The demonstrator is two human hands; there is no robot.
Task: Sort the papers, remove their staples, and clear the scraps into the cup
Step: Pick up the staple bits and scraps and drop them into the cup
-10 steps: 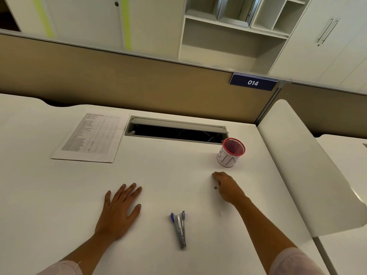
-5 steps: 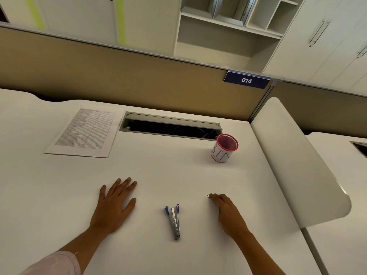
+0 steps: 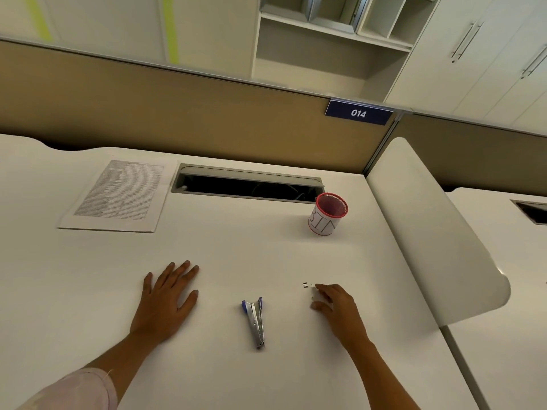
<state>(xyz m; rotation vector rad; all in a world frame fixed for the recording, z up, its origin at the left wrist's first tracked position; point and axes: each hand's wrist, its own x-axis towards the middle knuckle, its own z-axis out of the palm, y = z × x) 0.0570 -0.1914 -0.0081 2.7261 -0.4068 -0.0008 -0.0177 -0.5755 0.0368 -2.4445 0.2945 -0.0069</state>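
A stack of printed papers [image 3: 118, 196] lies flat at the back left of the white desk [image 3: 236, 255]. A red-rimmed mesh cup [image 3: 327, 214] with a white label stands at the back right. A blue-handled staple remover [image 3: 255, 321] lies between my hands. My left hand [image 3: 167, 300] rests flat on the desk, fingers spread, holding nothing. My right hand [image 3: 337, 306] lies palm down with fingers curled on the desk. Tiny scraps [image 3: 307, 285] lie just beyond its fingertips, and a small pale bit shows under the fingers.
An open cable slot [image 3: 248, 184] runs along the desk's back edge, between the papers and the cup. A white curved divider panel [image 3: 429, 226] bounds the desk on the right. A tan partition with a "014" sign [image 3: 358, 113] stands behind.
My right hand has drawn back from near the cup toward me, dragging the small scraps along the desk. My left hand has stayed flat in place.
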